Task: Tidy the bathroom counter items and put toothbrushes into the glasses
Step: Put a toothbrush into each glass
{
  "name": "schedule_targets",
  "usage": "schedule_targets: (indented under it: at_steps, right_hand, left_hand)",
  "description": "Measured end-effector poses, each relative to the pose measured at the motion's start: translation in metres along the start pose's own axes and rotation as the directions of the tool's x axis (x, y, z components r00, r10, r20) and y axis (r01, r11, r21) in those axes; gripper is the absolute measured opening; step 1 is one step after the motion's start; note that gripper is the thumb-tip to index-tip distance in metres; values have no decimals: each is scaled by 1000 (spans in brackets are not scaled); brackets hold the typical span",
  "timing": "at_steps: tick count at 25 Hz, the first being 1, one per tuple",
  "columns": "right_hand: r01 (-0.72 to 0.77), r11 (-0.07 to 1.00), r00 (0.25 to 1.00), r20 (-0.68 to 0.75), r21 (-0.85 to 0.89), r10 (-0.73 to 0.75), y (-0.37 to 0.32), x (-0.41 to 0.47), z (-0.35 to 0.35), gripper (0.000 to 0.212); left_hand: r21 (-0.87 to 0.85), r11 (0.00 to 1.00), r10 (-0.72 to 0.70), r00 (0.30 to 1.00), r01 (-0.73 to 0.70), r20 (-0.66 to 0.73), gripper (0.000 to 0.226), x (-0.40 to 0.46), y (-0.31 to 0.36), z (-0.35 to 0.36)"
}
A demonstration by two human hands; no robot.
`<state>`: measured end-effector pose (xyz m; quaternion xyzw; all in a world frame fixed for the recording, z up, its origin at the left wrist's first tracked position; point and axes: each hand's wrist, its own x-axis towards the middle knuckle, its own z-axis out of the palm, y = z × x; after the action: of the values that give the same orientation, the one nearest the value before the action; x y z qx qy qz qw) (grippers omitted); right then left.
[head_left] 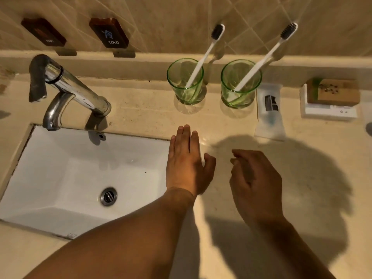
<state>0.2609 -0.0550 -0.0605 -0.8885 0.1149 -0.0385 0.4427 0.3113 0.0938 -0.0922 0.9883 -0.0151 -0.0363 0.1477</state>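
Two green glasses stand side by side at the back of the beige counter, the left glass [186, 81] and the right glass [240, 84]. A white toothbrush with dark bristles leans in each: one toothbrush [205, 55] in the left glass, another toothbrush [263, 59] in the right. My left hand [187, 162] lies flat on the counter by the sink's right edge, fingers extended, holding nothing. My right hand [254, 182] hovers beside it with fingers loosely curled and nothing in it. Both hands are well in front of the glasses.
A white sachet [269, 113] lies right of the glasses. A brown soap box on a white tray [332, 97] sits at the far right. The chrome tap [68, 91] stands over the white sink [70, 174] on the left. Hot and cold plaques hang on the tiled wall.
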Motion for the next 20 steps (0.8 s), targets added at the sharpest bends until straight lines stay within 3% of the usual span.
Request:
schedule_targets:
  at_steps: [3, 5, 9, 15, 20]
  right_hand:
    - [15, 999, 1000, -26, -51, -16, 26, -37, -10, 30]
    - [35, 982, 999, -34, -187, -42, 40, -57, -16, 39]
    - [-31, 867, 997, 47, -497, 63, 66, -90, -45, 55]
    - [-57, 706, 980, 95, -705, 174, 93, -148, -78, 71]
    - [-42, 638, 972, 116, -769, 204, 101, -152, -76, 73]
  left_hand:
    - [-11, 1000, -4, 1000, 4, 19, 70, -1, 0, -1]
    - [-36, 999, -16, 999, 17, 41, 70, -1, -1, -3]
    - [-41, 999, 27, 999, -26, 33, 69, -2, -2, -6]
    - [-9, 998, 65, 998, -65, -1, 71, -4, -3, -2]
    - [171, 977, 95, 981, -125, 170, 80, -20, -6, -8]
